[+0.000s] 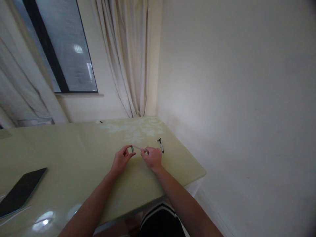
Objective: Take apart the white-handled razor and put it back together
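Note:
My left hand [121,160] pinches a small narrow piece [132,149], dark with a light edge, upright between thumb and fingertips. It is too small to name. My right hand [153,157] is closed on a thin pale stick [139,147], which points left and reaches the top of that piece; whether the two touch, I cannot tell. Just beyond my right hand a razor [161,145] with a black head and a grey-and-black handle lies on the table. Both hands are held over the right part of the tabletop.
The pale green glossy table [81,154] meets the wall [234,98] on the right. A dark flat panel [22,191] lies at the left. Near the back edge is a tiny black item [101,122]. Curtains [128,59] hang beside the window [66,46].

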Tool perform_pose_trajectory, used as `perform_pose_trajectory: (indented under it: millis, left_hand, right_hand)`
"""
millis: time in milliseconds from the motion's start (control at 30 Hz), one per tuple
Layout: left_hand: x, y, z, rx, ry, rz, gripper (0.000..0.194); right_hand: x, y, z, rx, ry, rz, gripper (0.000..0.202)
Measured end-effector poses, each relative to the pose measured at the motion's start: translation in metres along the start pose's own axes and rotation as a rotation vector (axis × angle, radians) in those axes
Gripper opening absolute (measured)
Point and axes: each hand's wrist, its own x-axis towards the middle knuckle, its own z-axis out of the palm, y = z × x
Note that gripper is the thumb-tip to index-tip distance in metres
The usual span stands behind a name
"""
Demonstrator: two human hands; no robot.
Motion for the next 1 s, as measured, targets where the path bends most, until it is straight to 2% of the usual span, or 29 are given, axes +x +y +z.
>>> perform_pose_trajectory:
  millis: [167,300,400,533,633,767,867,1000]
  left_hand:
    - [0.0000,0.0008,-0.0001,0.001,0.007,-0.002,0.054]
    - [0.0001,0.0017,-0.0005,0.003,0.004,-0.006,0.055]
    - [0.0002,0.0017,-0.0009,0.002,0.000,-0.009,0.054]
    - [0.0006,0.0005,-0.0009,0.001,0.005,0.000,0.054]
    - [0.0010,0.0000,-0.0009,0.003,0.007,-0.001,0.054]
    - [0.0012,0.0008,-0.0011,0.001,0.003,-0.006,0.055]
    - [0.0011,0.0024,-0.0014,0.004,0.003,-0.011,0.055]
    - [0.0012,0.0030,-0.0014,0.000,0.011,-0.008,0.055]
  right_hand:
    - [0.0006,0.0003,-0.0018,-0.011,-0.009,0.036,0.035]
    - [0.0000,0.0005,-0.0005,0.001,-0.008,-0.019,0.036]
    - [-0.0002,0.0003,0.0005,-0.016,0.006,0.024,0.036]
    - [0.0000,0.0002,-0.0001,-0.019,-0.018,-0.012,0.036]
    - [0.0005,0.0006,-0.0003,-0.034,-0.010,0.047,0.037]
    - [0.0008,0.0012,0.0006,-0.030,-0.028,-0.013,0.037]
    - [0.0008,0.0008,0.0002,-0.040,-0.019,0.032,0.038]
    - [0.0008,-0.0003,-0.0023,-0.029,-0.043,-0.003,0.038]
